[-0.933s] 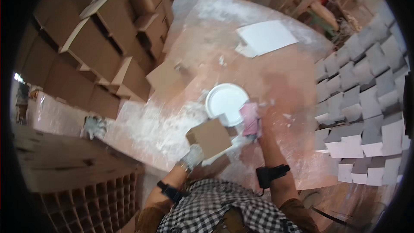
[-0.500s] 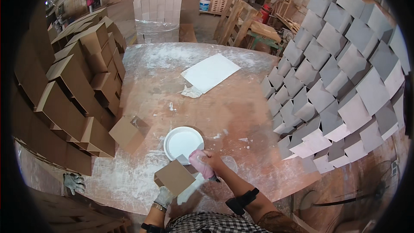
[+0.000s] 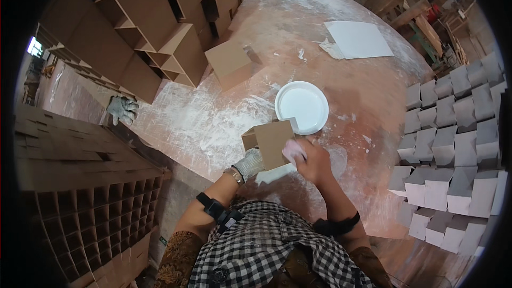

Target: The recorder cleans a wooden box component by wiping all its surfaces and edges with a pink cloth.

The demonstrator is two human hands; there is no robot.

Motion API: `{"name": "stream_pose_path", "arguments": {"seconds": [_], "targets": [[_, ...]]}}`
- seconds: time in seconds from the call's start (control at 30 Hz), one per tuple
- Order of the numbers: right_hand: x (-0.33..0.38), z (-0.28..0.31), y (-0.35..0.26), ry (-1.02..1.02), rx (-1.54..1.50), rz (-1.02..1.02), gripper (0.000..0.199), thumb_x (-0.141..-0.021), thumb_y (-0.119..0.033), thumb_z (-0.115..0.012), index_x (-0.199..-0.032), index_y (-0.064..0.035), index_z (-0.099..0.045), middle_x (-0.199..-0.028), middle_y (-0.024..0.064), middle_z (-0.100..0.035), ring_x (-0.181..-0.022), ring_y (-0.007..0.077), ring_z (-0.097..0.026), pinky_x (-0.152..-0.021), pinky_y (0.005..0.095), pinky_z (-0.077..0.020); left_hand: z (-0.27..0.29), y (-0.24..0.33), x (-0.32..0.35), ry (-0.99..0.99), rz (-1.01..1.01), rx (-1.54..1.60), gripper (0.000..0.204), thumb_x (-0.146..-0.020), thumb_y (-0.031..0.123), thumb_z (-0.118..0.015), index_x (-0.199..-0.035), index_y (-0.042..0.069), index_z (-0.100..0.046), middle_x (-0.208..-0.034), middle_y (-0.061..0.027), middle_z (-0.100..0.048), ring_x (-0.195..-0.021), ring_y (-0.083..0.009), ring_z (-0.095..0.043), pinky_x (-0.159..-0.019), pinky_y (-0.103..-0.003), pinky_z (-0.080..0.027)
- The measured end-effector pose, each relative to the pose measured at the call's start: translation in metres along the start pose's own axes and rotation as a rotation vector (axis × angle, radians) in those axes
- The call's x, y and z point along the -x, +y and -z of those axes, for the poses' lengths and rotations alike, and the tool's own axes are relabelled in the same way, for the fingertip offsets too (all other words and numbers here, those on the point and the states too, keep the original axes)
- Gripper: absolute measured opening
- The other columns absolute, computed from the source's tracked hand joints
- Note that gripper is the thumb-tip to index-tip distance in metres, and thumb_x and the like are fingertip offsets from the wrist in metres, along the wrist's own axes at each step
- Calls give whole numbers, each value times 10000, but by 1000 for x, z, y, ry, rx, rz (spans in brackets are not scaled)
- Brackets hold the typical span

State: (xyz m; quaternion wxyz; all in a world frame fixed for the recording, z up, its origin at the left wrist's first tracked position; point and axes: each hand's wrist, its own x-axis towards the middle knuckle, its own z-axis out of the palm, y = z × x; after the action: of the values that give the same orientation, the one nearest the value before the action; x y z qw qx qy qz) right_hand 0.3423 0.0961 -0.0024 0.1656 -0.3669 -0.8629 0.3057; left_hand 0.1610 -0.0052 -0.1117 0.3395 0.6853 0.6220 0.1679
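My left hand, in a grey knit glove, grips a brown cardboard box by its lower left side. The box is tilted, with one open end toward the left. My bare right hand is closed round a soft pink pad, a cloth or a sponge, pressed to the right edge of the box. Just beyond the box is a round white basin with white stuff in it. A grey-white flap beside the box overlaps the near rim of the basin.
Brown open boxes are stacked at the far left, one loose box beside them. Grey-white boxes form a stack on the right. A white sheet lies on the smeared table. A grey glove rests at the left edge.
My view has swung left and down, so the table appears shifted right. The pink pad has gone from beside the basin to the right edge of the box. My left hand still holds the box.
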Motion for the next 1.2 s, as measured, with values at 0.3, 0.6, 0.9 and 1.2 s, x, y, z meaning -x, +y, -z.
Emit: {"name": "stream_pose_path", "arguments": {"seconds": [0.3, 0.6, 0.9, 1.2], "targets": [[10, -4, 3, -78, 31, 132, 352, -712, -115, -595, -1063, -127, -602, -1010, 186, -587, -789, 394, -603, -680, 440, -508, 1, 4, -8, -7, 39, 76, 406, -837, 305, -549, -1151, 50, -569, -1099, -193, -601, -997, -297, -598, -805, -388, -493], [-56, -26, 38, 274, 103, 182, 387, -673, -86, -585, -1054, -152, -608, -962, 150, -597, -735, 342, -611, -612, 426, -509, 2, 1, -13, -41, 52, 84, 391, -832, 307, -549, -1129, 56, -584, -1059, -201, -612, -958, -308, -611, -775, -398, -500], [-16, -9, 48, 23, 99, 184, 358, -655, -78, -591, -1011, -108, -609, -861, 146, -585, -672, 350, -598, -591, 418, -503, -7, -8, -18, -119, -10, -142, 370, -829, 307, -556, -1107, 65, -593, -991, -192, -631, -895, -311, -628, -730, -407, -505], [3, -19, 8, -9, -25, 400, 357, -648, -49, -552, -982, -144, -635, -955, 122, -620, -745, 312, -619, -587, 398, -510, -22, -20, -18, -61, -7, 80, 363, -825, 309, -556, -1102, 79, -599, -952, -165, -652, -840, -293, -645, -706, -401, -513]]}}
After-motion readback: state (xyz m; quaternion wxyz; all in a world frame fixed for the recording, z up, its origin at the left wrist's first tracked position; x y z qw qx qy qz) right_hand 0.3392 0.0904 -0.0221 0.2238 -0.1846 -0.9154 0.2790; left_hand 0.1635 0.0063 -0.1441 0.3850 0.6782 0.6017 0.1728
